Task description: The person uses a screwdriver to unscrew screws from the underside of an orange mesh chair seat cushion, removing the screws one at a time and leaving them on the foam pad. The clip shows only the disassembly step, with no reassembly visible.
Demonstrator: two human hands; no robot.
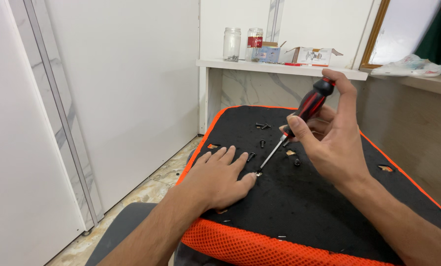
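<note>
Screwdriver (306,109), black and red in the handle, stands tilted over the cushion (304,197), its tip down on a small screw (258,173) near the middle of the black underside. The right hand (329,143) has it: fingers curled closed round the handle, palm capping the top. The left hand (220,180) lies flat on the cushion, fingers spread and holding nothing, thumb tip just beside the screw.

As I read it, the step in hand is turning that screw; whether in or out I cannot tell. The next move would call for the shaft kept in line with the screw and steady downward pressure, with the left thumb clear of the tip should it slip.

Loose black screws (262,126) lie scattered on the cushion beyond the screwdriver tip, some toward the far edge, some just beside the right hand. They could roll if the cushion is jolted. Small holes (212,146) show in the fabric near the cushion's left and right edges.

For room: the cushion's orange mesh edge (240,246) faces the person, and its left edge overhangs the marble floor (166,177). Beyond the floor strip is a white wall (127,88), well apart from the left hand. Behind the cushion's far edge stands a white shelf (279,68) with jars (232,44) and small boxes (311,55), well above the work. On the cushion's right a wooden panel (412,133) runs close alongside, so the right elbow has less room than the left.
</note>
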